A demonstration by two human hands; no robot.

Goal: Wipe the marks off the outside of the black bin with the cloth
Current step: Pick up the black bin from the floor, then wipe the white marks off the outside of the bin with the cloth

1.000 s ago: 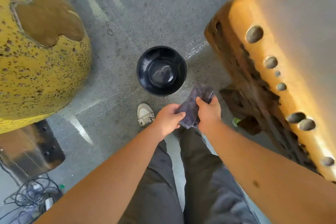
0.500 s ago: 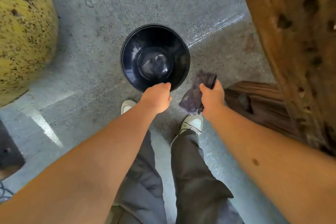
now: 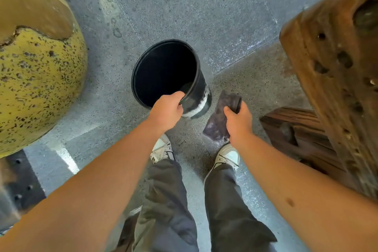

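Observation:
The black bin [image 3: 196,80] is a round plastic bucket on the grey floor ahead of my feet, tipped to the left so its right outer wall shows. A whitish smear band [image 3: 201,104] runs across that wall near the bottom. My left hand [image 3: 166,111] grips the bin's near rim, fingers curled over the edge. My right hand [image 3: 238,121] holds a dark grey cloth [image 3: 222,116] just right of the bin, not touching it. The bin's inside is dark.
A large yellow speckled rounded object [image 3: 36,80] bulges at the left. A worn wooden structure [image 3: 335,80] with holes stands at the right, with a dark wooden base [image 3: 290,129] near my right foot. My shoes [image 3: 228,156] stand on the speckled floor.
My left hand has let go of the cloth, reached forward and taken the bin's rim, tipping the bin leftward. The cloth stays in my right hand, now closer to the bin's side.

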